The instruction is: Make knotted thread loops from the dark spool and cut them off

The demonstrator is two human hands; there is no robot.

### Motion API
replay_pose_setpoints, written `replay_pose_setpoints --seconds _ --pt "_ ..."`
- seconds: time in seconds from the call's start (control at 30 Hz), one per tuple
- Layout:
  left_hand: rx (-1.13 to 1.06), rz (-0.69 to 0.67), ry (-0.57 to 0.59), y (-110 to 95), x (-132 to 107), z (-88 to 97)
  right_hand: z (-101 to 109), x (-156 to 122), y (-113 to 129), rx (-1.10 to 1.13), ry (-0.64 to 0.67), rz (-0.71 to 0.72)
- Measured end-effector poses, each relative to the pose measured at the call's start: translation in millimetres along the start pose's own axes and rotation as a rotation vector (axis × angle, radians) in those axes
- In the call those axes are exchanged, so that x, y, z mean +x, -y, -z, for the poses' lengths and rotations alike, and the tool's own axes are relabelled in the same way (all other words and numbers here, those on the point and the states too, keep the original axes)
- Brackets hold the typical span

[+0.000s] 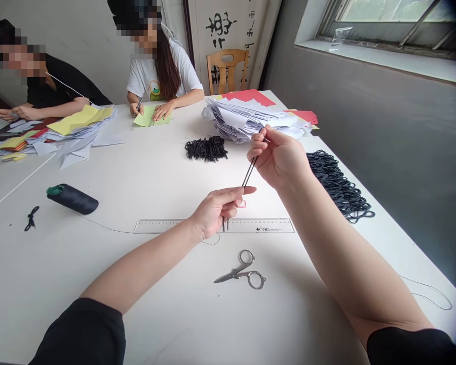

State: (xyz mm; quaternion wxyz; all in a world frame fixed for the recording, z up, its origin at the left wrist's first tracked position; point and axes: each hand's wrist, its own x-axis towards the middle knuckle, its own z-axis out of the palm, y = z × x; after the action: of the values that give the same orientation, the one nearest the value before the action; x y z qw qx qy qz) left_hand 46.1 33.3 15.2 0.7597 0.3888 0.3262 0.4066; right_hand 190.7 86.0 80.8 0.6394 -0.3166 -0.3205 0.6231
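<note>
A doubled black cord (250,171) runs slantwise between my two hands above the white table. My right hand (279,154) pinches its upper end between thumb and fingers. Lower down, my left hand (222,208) is closed on the cord, and two loose ends hang below the fingers. Beneath that hand lies a clear ruler (268,226), partly hidden by it. Metal scissors (239,271) rest on the table nearer to me, blades together. A small pink-red outline (242,204) shows beside my left fingers; I cannot tell what it is.
Left of the ruler lies a black thread spool (76,199), its thread trailing rightward, near a small knotted cord (32,219). Black bundles (207,148) and looped cords (336,185) lie ahead and right. Paper stacks (243,121) stand behind. Two people (171,71) sit across the table.
</note>
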Motion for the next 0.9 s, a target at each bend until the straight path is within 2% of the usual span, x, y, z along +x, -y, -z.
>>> replay_pose_setpoints --seconds 0.13,0.27,0.33,0.43,0.53,0.6,0.7,0.8,0.9 --pt "0.044 0.106 0.067 -5.3 2.8 6.1 -1.8 -4.6 13.0 -0.054 0.007 -0.037" --pt "0.125 0.171 0.074 -13.8 5.9 16.8 4.0 -11.0 16.9 -0.301 0.094 0.006" --pt "0.192 0.164 0.064 -17.1 9.2 25.0 10.9 -14.2 9.9 -0.557 0.194 0.084" --pt "0.288 0.147 0.036 -18.9 15.2 39.7 24.4 -16.7 -9.8 -1.039 0.423 0.229" --pt "0.358 0.140 0.020 -17.3 19.4 52.3 37.0 -15.1 -29.9 -1.308 0.628 0.237" --pt "0.392 0.145 -0.001 -15.8 20.3 57.2 43.3 -12.6 -38.4 -1.343 0.645 0.214" --pt "0.408 0.161 -0.056 -14.5 20.2 60.3 49.9 -9.8 -44.1 -1.309 0.589 0.232" --pt "0.390 0.169 -0.039 -14.5 21.2 62.7 54.6 -10.3 -48.4 -1.217 0.564 0.272" --pt "0.300 0.120 -0.024 -14.7 23.5 66.9 58.9 -11.6 -57.0 -1.180 0.509 0.363"
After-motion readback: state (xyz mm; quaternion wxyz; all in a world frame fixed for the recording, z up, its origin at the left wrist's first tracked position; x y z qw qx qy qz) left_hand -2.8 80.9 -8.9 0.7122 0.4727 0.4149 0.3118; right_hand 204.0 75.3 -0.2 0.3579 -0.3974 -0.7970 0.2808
